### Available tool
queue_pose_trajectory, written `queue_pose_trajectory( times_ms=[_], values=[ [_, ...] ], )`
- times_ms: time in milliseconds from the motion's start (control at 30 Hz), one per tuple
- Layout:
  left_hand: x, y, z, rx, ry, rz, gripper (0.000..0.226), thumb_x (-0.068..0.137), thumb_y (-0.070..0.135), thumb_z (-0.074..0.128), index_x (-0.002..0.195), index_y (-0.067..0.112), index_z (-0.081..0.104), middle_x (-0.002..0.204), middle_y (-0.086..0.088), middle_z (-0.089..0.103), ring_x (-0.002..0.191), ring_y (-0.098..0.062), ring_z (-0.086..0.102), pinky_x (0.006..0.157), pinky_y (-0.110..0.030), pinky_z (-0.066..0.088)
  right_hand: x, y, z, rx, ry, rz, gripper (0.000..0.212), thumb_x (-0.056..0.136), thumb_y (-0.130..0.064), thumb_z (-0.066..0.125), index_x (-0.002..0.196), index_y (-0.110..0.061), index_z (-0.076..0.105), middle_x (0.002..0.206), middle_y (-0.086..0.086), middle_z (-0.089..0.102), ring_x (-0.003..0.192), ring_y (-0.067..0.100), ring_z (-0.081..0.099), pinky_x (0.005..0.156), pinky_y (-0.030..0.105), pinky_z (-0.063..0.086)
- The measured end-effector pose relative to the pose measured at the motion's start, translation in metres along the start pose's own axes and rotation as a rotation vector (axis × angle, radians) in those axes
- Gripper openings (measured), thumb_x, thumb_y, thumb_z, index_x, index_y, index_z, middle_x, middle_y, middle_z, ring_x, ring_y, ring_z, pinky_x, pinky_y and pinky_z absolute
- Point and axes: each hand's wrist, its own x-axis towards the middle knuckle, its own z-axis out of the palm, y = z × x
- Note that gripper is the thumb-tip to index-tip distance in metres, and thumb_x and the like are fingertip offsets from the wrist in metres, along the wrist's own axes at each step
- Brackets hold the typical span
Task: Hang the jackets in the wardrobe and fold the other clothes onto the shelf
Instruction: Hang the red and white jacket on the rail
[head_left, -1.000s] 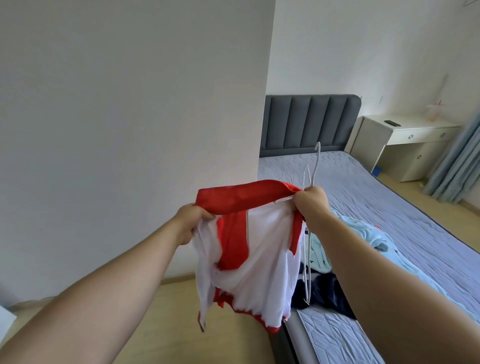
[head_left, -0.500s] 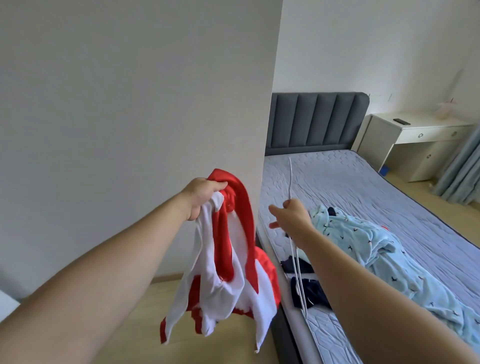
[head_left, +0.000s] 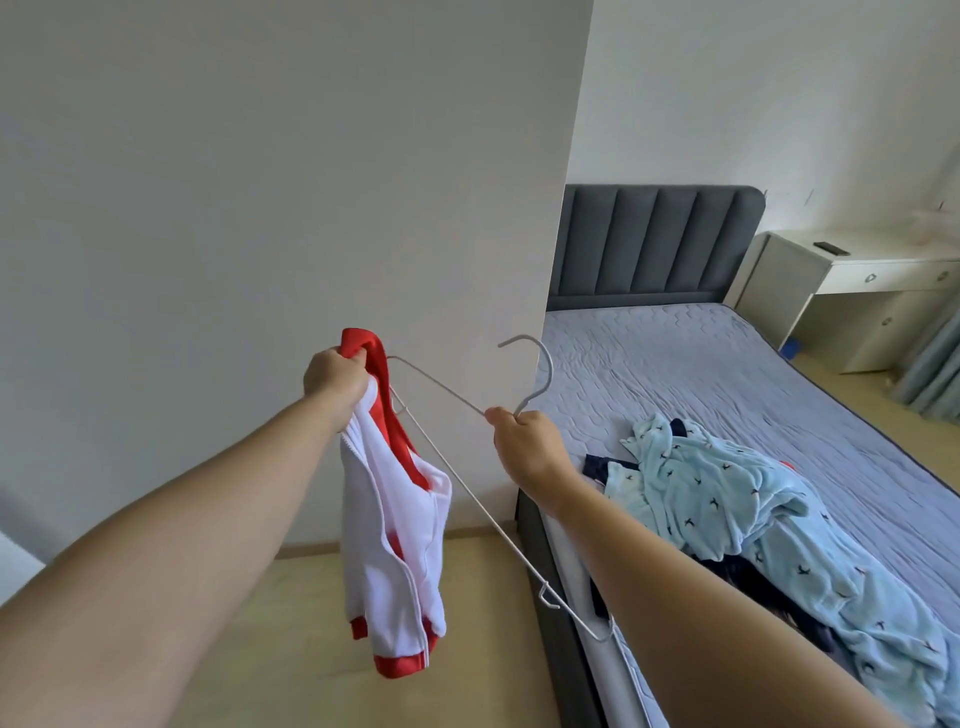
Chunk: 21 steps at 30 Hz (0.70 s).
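Observation:
My left hand (head_left: 335, 375) grips the red collar of a red and white jacket (head_left: 392, 551), which hangs limp in front of the wall. My right hand (head_left: 527, 444) holds a white wire hanger (head_left: 441, 387) at the base of its hook, tilted, with one end reaching into the jacket's collar by my left hand. On the bed (head_left: 779, 384) to the right lies a light blue patterned garment (head_left: 727, 499) over dark navy clothes (head_left: 597, 467).
A white wall (head_left: 291, 182) fills the left, with its corner right behind the hanger. A grey headboard (head_left: 654, 244) stands at the bed's far end. A white desk (head_left: 857, 280) and blue curtain (head_left: 935, 364) are at the far right. Pale wooden floor (head_left: 291, 649) lies below the jacket.
My right hand let go of the jacket, which now hangs from my left hand alone. The hanger turned from vertical to slanted, and its end moved to the jacket's collar.

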Motion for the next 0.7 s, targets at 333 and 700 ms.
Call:
queue_pose_trajectory(
  times_ms=[333,700],
  values=[
    [-0.007,0.0,-0.02,0.066,-0.004,0.155,0.032,0.099,0.034,0.057,0.108,0.007,0.071,0.107,-0.021,0.072,0.102,-0.039,0.064,0.088,-0.038,0.048,-0.001,0.003,0.006,-0.314,-0.048,-0.065,0.043,0.081,-0.047,0.046,0.053,-0.016,0.038,0.047,-0.007,0.039,0.052,0.021,0.041,0.053,0.03,0.033],
    [-0.071,0.049,-0.014,-0.119,-0.453,0.362,0.014,0.094,0.017,0.064,0.092,0.012,0.077,0.084,0.0,0.076,0.077,-0.009,0.068,0.075,-0.024,0.052,0.003,-0.009,0.006,0.246,0.041,0.012,0.075,0.081,-0.042,0.053,0.152,-0.033,0.034,0.095,-0.005,0.056,0.073,0.015,0.052,0.051,0.024,0.037]
  ],
)
